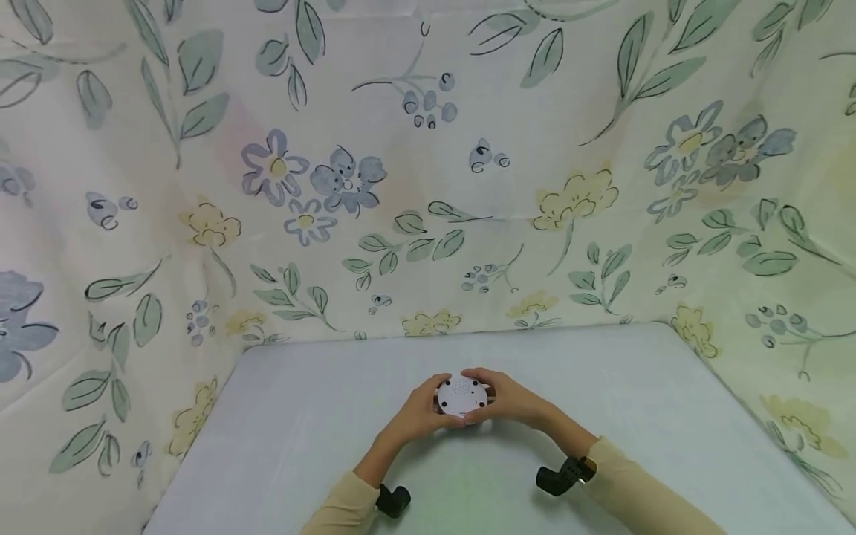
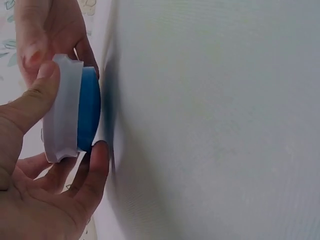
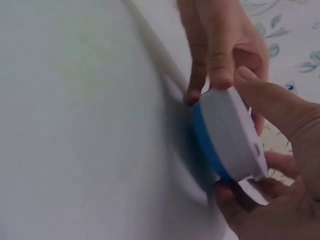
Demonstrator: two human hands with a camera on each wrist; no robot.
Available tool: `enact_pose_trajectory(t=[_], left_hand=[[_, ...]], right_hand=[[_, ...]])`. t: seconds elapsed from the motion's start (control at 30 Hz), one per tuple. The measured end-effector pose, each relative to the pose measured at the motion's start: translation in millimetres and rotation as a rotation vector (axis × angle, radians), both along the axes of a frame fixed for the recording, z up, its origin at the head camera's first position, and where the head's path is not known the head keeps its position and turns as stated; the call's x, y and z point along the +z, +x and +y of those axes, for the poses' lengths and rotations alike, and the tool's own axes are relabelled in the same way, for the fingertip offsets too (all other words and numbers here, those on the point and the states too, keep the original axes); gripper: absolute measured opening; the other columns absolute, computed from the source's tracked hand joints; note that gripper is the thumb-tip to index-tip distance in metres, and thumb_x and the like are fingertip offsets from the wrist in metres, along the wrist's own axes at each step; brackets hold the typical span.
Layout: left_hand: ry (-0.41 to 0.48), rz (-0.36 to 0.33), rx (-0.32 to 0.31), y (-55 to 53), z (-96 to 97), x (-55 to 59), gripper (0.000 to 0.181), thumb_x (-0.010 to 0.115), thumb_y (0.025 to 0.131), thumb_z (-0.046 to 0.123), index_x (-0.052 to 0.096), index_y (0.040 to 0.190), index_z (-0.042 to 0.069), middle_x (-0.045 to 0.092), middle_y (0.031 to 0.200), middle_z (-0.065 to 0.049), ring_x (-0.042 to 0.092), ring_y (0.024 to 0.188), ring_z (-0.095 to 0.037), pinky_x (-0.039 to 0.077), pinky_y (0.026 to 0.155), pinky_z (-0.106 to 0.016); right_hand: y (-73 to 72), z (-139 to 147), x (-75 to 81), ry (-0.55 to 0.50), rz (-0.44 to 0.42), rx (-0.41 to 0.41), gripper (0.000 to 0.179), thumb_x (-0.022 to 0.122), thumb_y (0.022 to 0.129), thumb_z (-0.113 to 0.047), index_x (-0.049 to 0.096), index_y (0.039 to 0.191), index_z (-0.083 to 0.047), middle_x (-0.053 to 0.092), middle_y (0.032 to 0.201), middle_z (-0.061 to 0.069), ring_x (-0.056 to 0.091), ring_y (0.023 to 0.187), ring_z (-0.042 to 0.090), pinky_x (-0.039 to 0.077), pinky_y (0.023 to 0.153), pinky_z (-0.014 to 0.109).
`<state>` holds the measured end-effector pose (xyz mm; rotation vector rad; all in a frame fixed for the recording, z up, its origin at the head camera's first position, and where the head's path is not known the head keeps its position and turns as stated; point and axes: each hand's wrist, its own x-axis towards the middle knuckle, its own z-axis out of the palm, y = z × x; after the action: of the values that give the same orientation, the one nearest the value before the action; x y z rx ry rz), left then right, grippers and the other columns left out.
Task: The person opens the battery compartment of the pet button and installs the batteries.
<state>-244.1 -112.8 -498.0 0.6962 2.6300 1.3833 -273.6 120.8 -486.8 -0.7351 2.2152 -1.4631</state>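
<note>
A small round white-and-blue device (image 1: 463, 395) is held between both hands over the table. Its white face, dotted with tiny holes and dark round feet, is turned up toward the head view. From the left wrist view, the blue underside (image 2: 89, 107) faces the tabletop, close above it. My left hand (image 1: 423, 410) grips one side, thumb on the white rim and fingers curled under the blue part. On the opposite side my right hand (image 1: 511, 399) holds the rim likewise; the right wrist view shows a small slot in the white edge (image 3: 235, 130).
The white-covered table (image 1: 321, 401) extends around both arms. Behind it and at both sides hangs a floral cloth (image 1: 414, 186). Black wrist cameras are strapped at the left wrist (image 1: 393, 501) and the right wrist (image 1: 565, 475), low over the table.
</note>
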Motion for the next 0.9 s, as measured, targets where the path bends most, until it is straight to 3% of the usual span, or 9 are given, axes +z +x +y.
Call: enact_pose_trajectory(t=[0.13, 0.23, 0.43, 0.63, 0.9], left_hand=[[0.053, -0.034, 0.008, 2.6, -2.0, 4.8, 0.085, 0.089, 0.082, 0.023, 0.043, 0.149, -0.003, 0.051, 0.143, -0.019, 0.06, 0.112, -0.029, 0.051, 0.089, -0.039], [0.152, -0.092, -0.005, 3.9, -4.3, 6.6, 0.087, 0.089, 0.081, 0.021, 0.042, 0.151, 0.002, 0.049, 0.146, -0.016, 0.061, 0.111, -0.027, 0.054, 0.086, -0.037], [0.368, -0.148, -0.076, 5.4, -6.1, 4.3, 0.084, 0.086, 0.081, 0.001, 0.04, 0.152, 0.003, 0.043, 0.149, -0.018, 0.061, 0.115, -0.03, 0.053, 0.09, -0.047], [0.375, -0.086, -0.053, 8.7, -2.2, 5.8, 0.076, 0.086, 0.081, 0.001, 0.048, 0.147, 0.004, 0.05, 0.144, -0.016, 0.065, 0.109, -0.026, 0.055, 0.087, -0.044], [0.364, -0.033, -0.049, 11.6, 0.7, 11.4, 0.071, 0.086, 0.083, 0.008, 0.052, 0.144, 0.008, 0.053, 0.142, -0.014, 0.065, 0.111, -0.03, 0.055, 0.086, -0.04]], right_hand=[[-1.8, 4, -2.2, 0.042, 0.14, 0.063, 0.091, 0.09, 0.08, -0.023, 0.04, 0.153, -0.002, 0.042, 0.15, 0.014, 0.05, 0.123, 0.031, 0.048, 0.094, 0.037], [-1.6, 7, -0.2, 0.033, 0.226, 0.071, 0.09, 0.091, 0.079, -0.026, 0.042, 0.151, -0.004, 0.046, 0.147, 0.011, 0.053, 0.12, 0.028, 0.05, 0.093, 0.035], [4.4, 12, 5.6, -0.032, 0.219, 0.067, 0.088, 0.09, 0.08, -0.022, 0.042, 0.151, -0.003, 0.048, 0.145, 0.01, 0.052, 0.118, 0.029, 0.049, 0.094, 0.038], [8.7, 13, 5.8, 0.015, 0.259, 0.067, 0.091, 0.09, 0.08, -0.027, 0.039, 0.153, -0.006, 0.045, 0.148, 0.006, 0.051, 0.124, 0.027, 0.046, 0.097, 0.044], [12.4, 14, 11.3, 0.035, 0.324, 0.054, 0.091, 0.092, 0.078, -0.029, 0.042, 0.151, -0.009, 0.051, 0.138, 0.004, 0.055, 0.117, 0.025, 0.05, 0.094, 0.043]])
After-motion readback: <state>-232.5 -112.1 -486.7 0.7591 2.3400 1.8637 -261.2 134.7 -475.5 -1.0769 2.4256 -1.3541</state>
